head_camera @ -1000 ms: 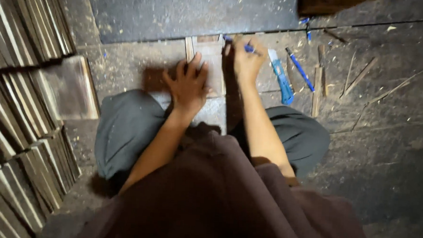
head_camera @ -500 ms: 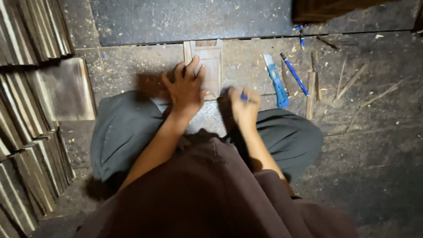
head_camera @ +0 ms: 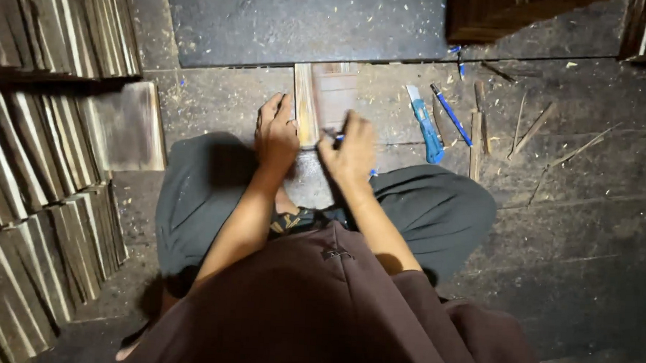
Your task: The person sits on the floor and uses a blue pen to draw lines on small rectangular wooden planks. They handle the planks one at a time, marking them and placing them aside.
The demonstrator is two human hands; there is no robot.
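Observation:
I sit cross-legged on a wooden floor. A flat wooden board (head_camera: 338, 95) lies in front of my knees with a narrow pale wooden strip (head_camera: 304, 104) laid along its left edge. My left hand (head_camera: 276, 132) presses flat on the strip's near end. My right hand (head_camera: 352, 150) is closed on a blue pen (head_camera: 337, 137), its tip touching the board just right of the strip.
A blue utility knife (head_camera: 426, 124) and a second blue pen (head_camera: 451, 113) lie to the right, next to thin wood slivers (head_camera: 477, 134). Stacks of wooden slats (head_camera: 32, 190) fill the left side. A dark sheet (head_camera: 301, 21) lies beyond the board.
My right hand has drawn the pen back from the board's far end toward my body, then shifted left next to the strip. My left hand has stayed pressed on the wood.

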